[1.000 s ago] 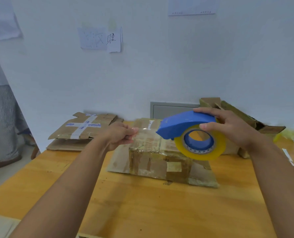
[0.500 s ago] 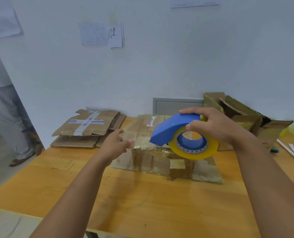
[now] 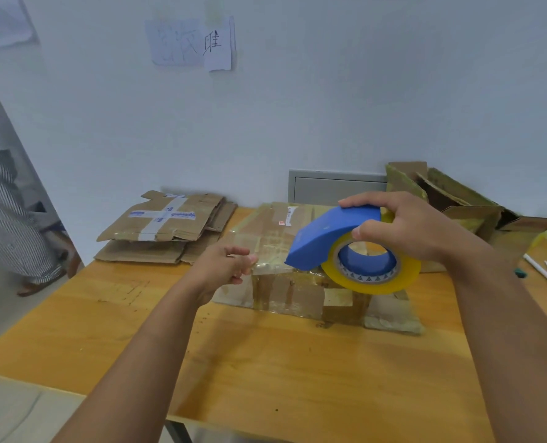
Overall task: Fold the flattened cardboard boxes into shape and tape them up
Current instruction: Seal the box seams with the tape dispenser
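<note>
Nearest the camera, two bare forearms are seen reaching over a wooden table. At about 9 o'clock from the table's middle, the left hand is held with its fingers curled and pinched on the free end of a clear tape strip, at the near left top corner of the folded cardboard box. At about 2 o'clock from that hand, the right hand is clenched around a blue tape dispenser, the thumb pressed on the yellowish tape roll and the other fingers laid over the blue cover. The dispenser is held above the box's near right top edge; whether it touches the cardboard cannot be told. The box sits at the table's centre, upright, patched with old tape, with flaps spread flat at its base.

Farther off, at 11 o'clock, a stack of flattened cardboard boxes lies on the table's far left corner. At 2 o'clock, an open cardboard box is seen behind the right hand, and white pens lie at 3 o'clock. Paper notes are fixed on the white wall. A person in striped trousers is partly seen at 9 o'clock.
</note>
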